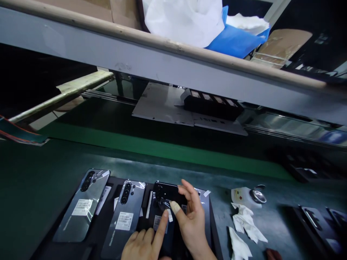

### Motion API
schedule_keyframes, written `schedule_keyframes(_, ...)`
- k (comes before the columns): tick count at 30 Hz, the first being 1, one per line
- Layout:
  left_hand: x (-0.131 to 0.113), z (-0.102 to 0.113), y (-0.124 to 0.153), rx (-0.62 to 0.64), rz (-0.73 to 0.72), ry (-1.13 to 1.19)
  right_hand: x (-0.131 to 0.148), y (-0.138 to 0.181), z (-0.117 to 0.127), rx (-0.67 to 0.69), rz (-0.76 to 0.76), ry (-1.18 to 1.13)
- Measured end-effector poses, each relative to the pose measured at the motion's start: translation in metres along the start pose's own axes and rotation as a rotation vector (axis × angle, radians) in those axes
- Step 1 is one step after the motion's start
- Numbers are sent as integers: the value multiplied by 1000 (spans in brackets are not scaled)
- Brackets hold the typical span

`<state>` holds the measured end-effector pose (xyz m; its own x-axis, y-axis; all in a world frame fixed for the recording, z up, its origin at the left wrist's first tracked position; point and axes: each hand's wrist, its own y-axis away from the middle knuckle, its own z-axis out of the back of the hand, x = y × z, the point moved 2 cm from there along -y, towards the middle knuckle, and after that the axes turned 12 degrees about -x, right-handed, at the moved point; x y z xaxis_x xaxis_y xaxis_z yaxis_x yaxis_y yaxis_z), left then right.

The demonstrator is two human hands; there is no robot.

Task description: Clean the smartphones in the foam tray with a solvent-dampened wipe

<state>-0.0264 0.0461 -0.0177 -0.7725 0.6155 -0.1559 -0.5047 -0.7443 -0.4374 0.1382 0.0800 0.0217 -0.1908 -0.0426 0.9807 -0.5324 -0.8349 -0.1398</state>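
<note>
left hand (145, 243) index pressing film on dark phone (165, 213) | right hand (189, 216) pinching film tab at 12 o'clock | we risk trapping bubbles or smudging lens

The single head-worn view looks forward and down, close over the near edge of the green bench (40, 187).

Three phones lay side by side on a tray (107, 231). Taking the middle phone (125, 213) as landmark, another phone (82, 206) lay to its left, a third phone (165, 202) to its right, and crumpled wipes (245, 220) and a bottle (244, 196) well apart, farther right.
</note>
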Motion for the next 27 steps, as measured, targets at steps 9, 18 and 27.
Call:
schedule_keyframes(9,0,4,-2,33,-25,23,5,5,5,-15,158,82)
schedule_keyframes(18,-2,5,-4,34,22,35,2,6,7,19,98,-20)
schedule_keyframes(27,0,15,-8,-36,-62,82,15,7,7,-19,-179,-477)
